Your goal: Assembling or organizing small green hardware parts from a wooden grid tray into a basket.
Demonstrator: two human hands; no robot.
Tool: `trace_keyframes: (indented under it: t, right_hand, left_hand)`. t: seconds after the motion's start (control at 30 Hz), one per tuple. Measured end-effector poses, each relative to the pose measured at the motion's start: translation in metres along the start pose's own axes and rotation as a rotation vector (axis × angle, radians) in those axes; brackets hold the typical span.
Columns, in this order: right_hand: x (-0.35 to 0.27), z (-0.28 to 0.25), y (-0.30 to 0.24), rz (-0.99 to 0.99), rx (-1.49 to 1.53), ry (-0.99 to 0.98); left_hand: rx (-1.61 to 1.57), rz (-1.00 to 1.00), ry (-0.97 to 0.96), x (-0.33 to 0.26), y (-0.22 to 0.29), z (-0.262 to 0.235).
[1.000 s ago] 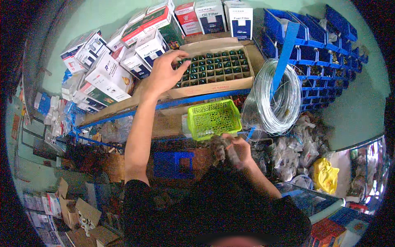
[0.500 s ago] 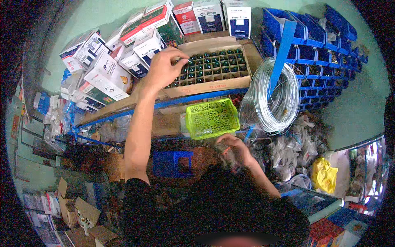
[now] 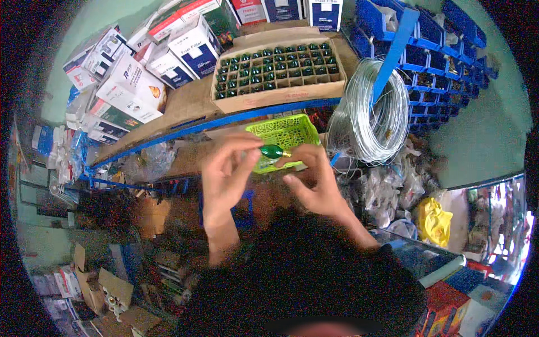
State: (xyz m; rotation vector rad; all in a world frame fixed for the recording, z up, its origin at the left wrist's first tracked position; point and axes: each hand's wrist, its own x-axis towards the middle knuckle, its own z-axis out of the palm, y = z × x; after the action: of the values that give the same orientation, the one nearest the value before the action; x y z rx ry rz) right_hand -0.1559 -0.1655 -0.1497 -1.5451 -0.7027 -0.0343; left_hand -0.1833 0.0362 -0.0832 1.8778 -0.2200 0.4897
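A small green bulb (image 3: 272, 151) with a brass-coloured base lies level between my hands, over the near side of the lime-green plastic basket (image 3: 307, 121). My left hand (image 3: 227, 168) pinches its rounded end between thumb and fingers. Close to the brass end, my right hand (image 3: 314, 182) has its index finger curled and its thumb held apart; whether that finger touches the base I cannot tell. Beyond the basket, a cardboard box (image 3: 281, 100) with divided cells holds many dark green bulbs, and several front cells at its right show bare cardboard.
White, red and blue filter boxes (image 3: 193, 48) stand along the back left of the shelf. A coil of silvery wire (image 3: 365, 118) hangs right of the basket, by blue parts bins (image 3: 429, 73). The shelf has a blue front edge (image 3: 191, 131). Plastic bags (image 3: 387, 191) hang lower right.
My left hand has come back from the divided box toward me, carrying a green bulb. My right hand has risen to meet it over the basket. The view has shifted slightly.
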Motion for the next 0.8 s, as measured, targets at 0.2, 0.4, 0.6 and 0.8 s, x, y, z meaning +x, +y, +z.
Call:
trace_keyframes:
  t: [0.2, 0.4, 0.6, 0.8]
  right_hand:
    - [0.007, 0.011, -0.001, 0.237, 0.233, 0.062]
    - [0.012, 0.022, 0.012, 0.156, 0.26, 0.249]
    - [0.012, 0.03, 0.012, 0.152, 0.106, 0.123]
    - [0.013, 0.018, 0.025, 0.204, 0.124, 0.234]
  left_hand:
    - [-0.181, -0.132, 0.022, -0.029, -0.023, 0.006]
    - [-0.034, -0.258, -0.172, -0.069, -0.056, 0.003]
    - [0.016, -0.091, -0.017, -0.096, -0.103, 0.035]
    - [-0.073, -0.057, 0.273, -0.077, -0.087, 0.002]
